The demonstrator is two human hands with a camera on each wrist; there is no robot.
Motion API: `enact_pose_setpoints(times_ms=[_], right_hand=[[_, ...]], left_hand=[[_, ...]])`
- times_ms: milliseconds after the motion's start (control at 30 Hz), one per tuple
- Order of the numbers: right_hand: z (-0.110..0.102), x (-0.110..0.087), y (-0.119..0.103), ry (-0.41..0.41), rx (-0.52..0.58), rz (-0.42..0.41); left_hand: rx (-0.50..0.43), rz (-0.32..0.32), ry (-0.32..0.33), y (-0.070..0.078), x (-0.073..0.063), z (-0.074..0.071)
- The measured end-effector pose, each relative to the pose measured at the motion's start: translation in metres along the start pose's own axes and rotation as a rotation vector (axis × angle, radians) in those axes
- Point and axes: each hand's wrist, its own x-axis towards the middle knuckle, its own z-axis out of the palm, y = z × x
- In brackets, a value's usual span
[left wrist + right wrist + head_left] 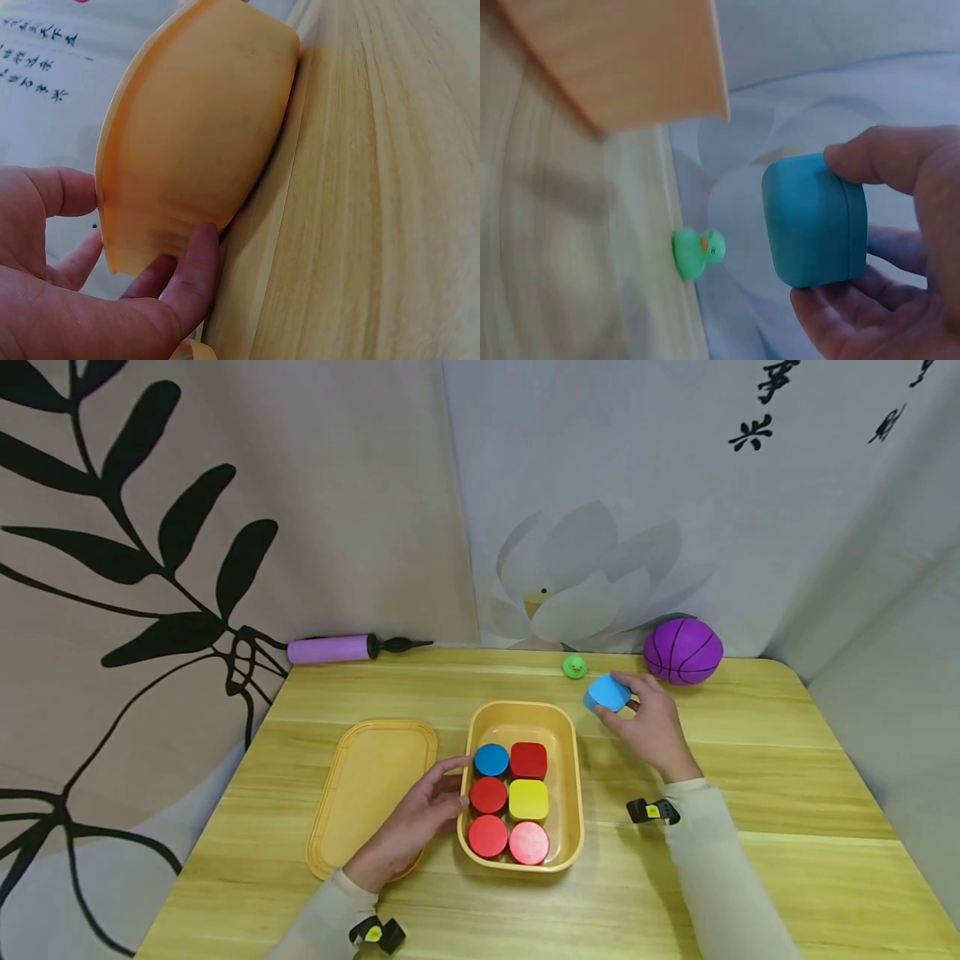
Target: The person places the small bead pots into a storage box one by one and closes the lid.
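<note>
My right hand [651, 724] pinches a light blue block [607, 692] with rounded corners between thumb and fingers, raised above the table to the right of a yellow plastic box [561, 827]. In the right wrist view, a seam runs round the blue block [810, 221] near one end. The box holds several blocks: a blue round one [491, 760], a red squarish one [528, 761], a yellow squarish one [528, 800] and red round ones [488, 795]. My left hand [420, 814] touches the outside of the box's left wall; its fingertips rest at the rim and wall [202, 120].
A yellow lid [375, 785] lies left of the box, partly under the left forearm. Along the back edge are a purple hand pump [330, 649], a small green duck [574, 666] and a purple ball [683, 650]. A printed curtain [360, 510] hangs behind the table.
</note>
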Motion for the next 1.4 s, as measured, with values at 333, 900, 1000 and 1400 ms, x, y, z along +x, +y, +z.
enact_pose_setpoints(times_ms=[333,900,1000,1400], right_hand=[[0.023,0.0,-0.04,-0.061,0.001,-0.096],[0.064,-0.005,-0.062,-0.252,-0.048,-0.187],[0.069,-0.006,-0.059,-0.265,-0.081,-0.224],[0.087,-0.007,-0.052,-0.284,-0.176,-0.327]], left_hand=[[-0.012,0.011,-0.018,0.0,-0.001,-0.002],[-0.012,0.001,-0.001,-0.003,0.0,-0.003],[-0.012,0.0,-0.002,-0.002,0.0,-0.003],[-0.011,0.002,-0.011,-0.003,0.002,-0.003]])
